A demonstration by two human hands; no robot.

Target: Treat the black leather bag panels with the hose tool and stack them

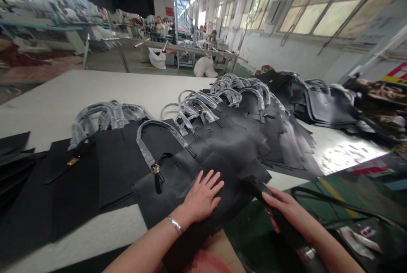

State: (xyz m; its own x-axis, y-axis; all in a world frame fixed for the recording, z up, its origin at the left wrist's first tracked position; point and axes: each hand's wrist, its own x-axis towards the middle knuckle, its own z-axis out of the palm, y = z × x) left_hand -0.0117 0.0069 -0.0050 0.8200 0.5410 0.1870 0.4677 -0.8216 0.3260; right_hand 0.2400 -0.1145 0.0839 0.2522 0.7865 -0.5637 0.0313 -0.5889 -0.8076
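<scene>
My left hand [205, 196] lies flat on a black leather-like bag panel [168, 179], fingers spread. This panel has a plastic-wrapped handle [162, 131] and a short strap with a gold-coloured buckle [155, 169]. In my right hand [282, 205] is a long black object [291, 232] with a silvery part near its lower end. Its broad far end reaches over the right edge of the panel; whether it touches is unclear, and I cannot make out its exact kind.
Overlapping black panels with plastic-wrapped handles [233, 90] cover the middle of the pale table [63, 90]. More panels [73, 184] lie on the left. A dark pile [330, 103] sits at the right. Metal racks and people at workstations are beyond.
</scene>
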